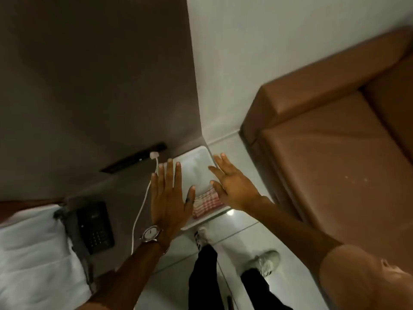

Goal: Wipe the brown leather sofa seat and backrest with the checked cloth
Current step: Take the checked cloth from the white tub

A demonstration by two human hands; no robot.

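— Checked cloth lies folded in the white tray, at its near end, untouched; the sofa sits right of the tray.
— Hands?
— Left hand and right hand, both spread and empty above the tray.
— Risk?
— A careless grab could drag the tray along

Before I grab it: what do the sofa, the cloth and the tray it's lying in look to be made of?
Sofa: smooth brown leather or a leather look-alike, with a soft sheen and stitched cushion seams. Checked cloth: woven fabric, matte, in a red and white check, folded. Tray: probably white plastic, going by its glossy surface and rounded rim.
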